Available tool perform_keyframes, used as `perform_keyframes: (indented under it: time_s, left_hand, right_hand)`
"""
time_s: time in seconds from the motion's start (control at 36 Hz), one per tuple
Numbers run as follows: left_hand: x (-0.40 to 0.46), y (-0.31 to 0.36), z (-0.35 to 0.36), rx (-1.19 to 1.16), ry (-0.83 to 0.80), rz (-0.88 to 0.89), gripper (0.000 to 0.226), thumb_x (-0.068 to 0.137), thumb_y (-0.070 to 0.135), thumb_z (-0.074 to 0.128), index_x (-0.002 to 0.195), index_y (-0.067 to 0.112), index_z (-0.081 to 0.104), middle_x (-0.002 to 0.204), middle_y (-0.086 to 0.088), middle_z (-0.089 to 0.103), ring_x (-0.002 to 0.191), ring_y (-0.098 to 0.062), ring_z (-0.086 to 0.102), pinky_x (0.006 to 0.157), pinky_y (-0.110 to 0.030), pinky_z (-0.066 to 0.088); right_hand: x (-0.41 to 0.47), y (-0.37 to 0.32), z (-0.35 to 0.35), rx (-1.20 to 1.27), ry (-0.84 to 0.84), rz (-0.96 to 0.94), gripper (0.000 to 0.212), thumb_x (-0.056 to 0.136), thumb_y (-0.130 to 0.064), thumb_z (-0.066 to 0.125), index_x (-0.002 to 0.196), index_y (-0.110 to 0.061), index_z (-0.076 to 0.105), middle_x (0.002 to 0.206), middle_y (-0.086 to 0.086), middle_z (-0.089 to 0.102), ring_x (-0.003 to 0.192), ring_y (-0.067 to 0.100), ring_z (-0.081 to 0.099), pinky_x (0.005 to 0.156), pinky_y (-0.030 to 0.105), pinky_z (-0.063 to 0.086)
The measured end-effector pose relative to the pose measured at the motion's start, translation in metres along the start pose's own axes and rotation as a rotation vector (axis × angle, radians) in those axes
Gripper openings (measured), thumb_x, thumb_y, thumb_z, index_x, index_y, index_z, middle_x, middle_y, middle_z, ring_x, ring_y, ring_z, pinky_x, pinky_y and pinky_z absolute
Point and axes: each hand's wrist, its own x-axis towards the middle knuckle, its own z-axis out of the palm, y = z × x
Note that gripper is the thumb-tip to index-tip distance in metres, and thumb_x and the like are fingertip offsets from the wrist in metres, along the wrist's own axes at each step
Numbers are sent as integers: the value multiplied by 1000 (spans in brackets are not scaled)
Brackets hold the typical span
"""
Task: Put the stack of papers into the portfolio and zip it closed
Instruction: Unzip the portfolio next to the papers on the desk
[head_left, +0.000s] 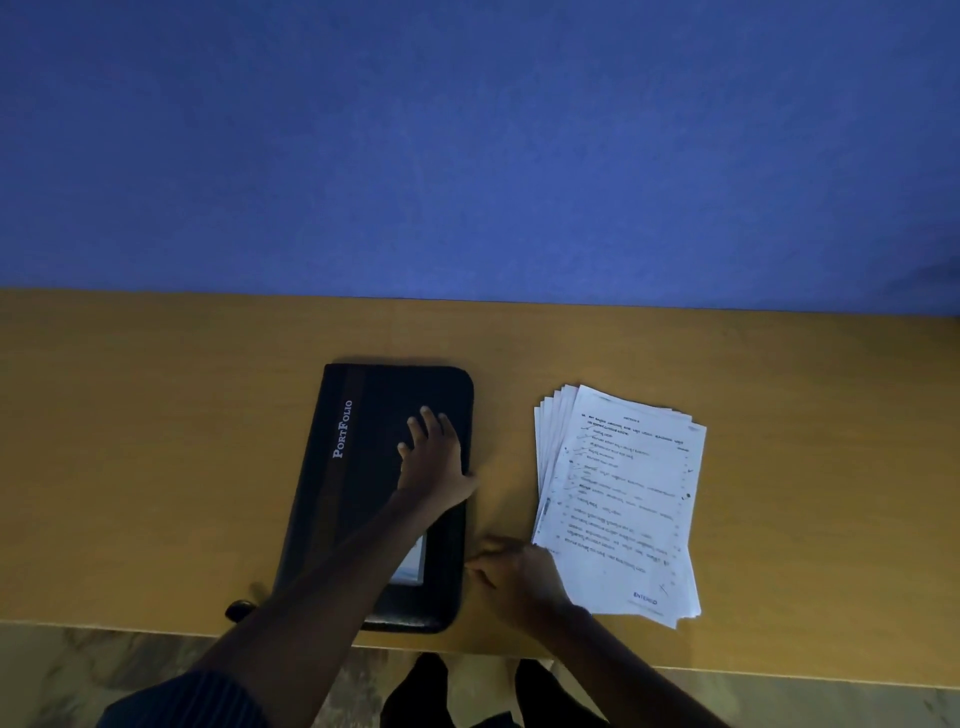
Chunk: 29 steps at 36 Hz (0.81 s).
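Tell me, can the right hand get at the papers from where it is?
Probably yes. The right hand sits on the table right beside the near left corner of the papers, with nothing between them. The left hand rests flat on the portfolio, out of the way.

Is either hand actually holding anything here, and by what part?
Left hand presses flat on the portfolio cover, gripping nothing. Right hand is curled at its right edge, perhaps the zipper; unclear.

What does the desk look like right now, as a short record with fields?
portfolio: black, closed, flat on the desk
papers: fanned stack, right of the portfolio, apart from it
left hand: flat on the cover, fingers straight
right hand: fingers curled at the portfolio's right edge; what it pinches is unclear
progress: papers not yet inside
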Motion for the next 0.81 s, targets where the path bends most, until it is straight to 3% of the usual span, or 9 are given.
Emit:
perform_keyframes:
  time_s: [0.11,0.22,0.33,0.44,0.56,0.69,0.81]
  left_hand:
    - [-2,0,-2,-1,-2,-1,114,89,50,72,162,-1,1,170,-25,-9,157,-48,-2,122,-64,23]
    - [-3,2,-3,2,4,-4,113,90,49,71,162,-2,1,170,-26,-8,156,-48,-2,121,-64,23]
    - [-3,3,-1,-2,13,-8,111,89,47,72,161,-2,3,170,-26,-7,156,-48,-1,121,-65,23]
    - [-5,1,8,5,41,-16,112,89,50,71,162,0,3,170,-24,-6,157,-46,-2,123,-62,23]
    - [-13,-3,22,31,89,1,110,93,51,65,162,2,-4,171,-20,-13,159,-39,-10,125,-61,17]
    - [-36,1,38,178,135,10,126,84,65,64,161,2,-15,168,-20,-25,156,-38,-23,121,-71,3]
    - [-60,1,48,165,59,-55,134,81,64,70,159,3,-21,165,-21,-34,153,-43,-28,118,-76,4]
  right_hand:
    - [-25,-3,13,-9,-90,-14,11,80,-24,66,81,-25,77,79,-10,68,68,13,69,54,27,54]
    - [-44,-12,24,37,-119,-16,16,86,-29,67,91,-28,82,90,-16,76,75,3,70,63,18,52]
    - [-50,-19,30,62,-106,32,18,86,-31,65,91,-26,82,90,-14,76,71,7,71,59,24,56]
    - [-53,-25,28,58,-64,56,14,84,-30,69,85,-27,82,85,-16,75,66,5,68,56,20,50]
    - [-57,-27,33,69,-1,109,10,82,-29,76,87,-29,84,87,-17,77,68,3,70,56,20,56]
    - [-54,-25,36,39,27,157,9,80,-31,78,86,-29,84,87,-15,78,69,6,71,53,26,57]
    - [-57,-27,42,37,57,188,14,84,-36,74,86,-27,84,87,-11,78,67,11,72,51,30,55]
